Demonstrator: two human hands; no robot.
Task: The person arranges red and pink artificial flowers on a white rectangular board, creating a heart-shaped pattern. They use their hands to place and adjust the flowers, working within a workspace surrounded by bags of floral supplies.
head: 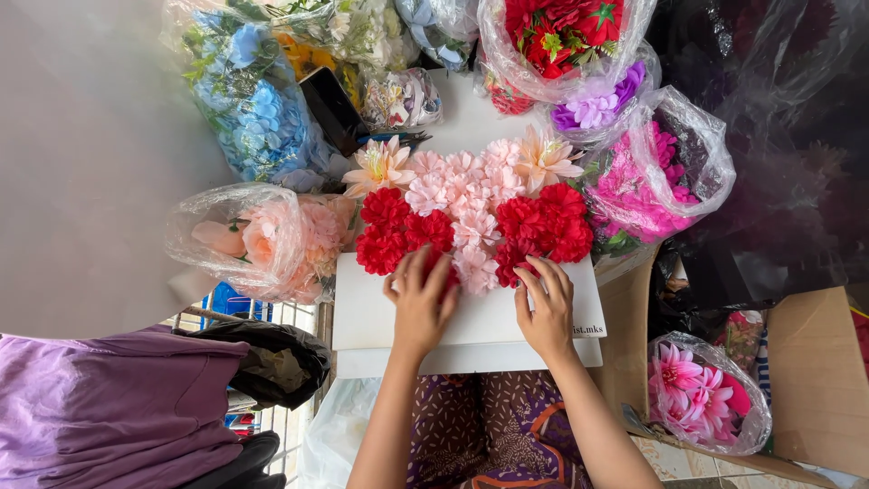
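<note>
— What have you got under your hands?

— My left hand lies on the white board, its fingers spread narrow and pressing a red fabric flower at the lower edge of the cluster. Nothing is gripped, only touched.

— And how does that flower handle?

— Light and soft, I judge; the petals crush easily, so I would take it low, at the base under the head, not by the petal tips.

— The other hand?

— My right hand rests flat just beside it, fingers loosely open, tips touching another red bloom next to the pale pink flowers. Bagged pink flowers sit further right.
</note>
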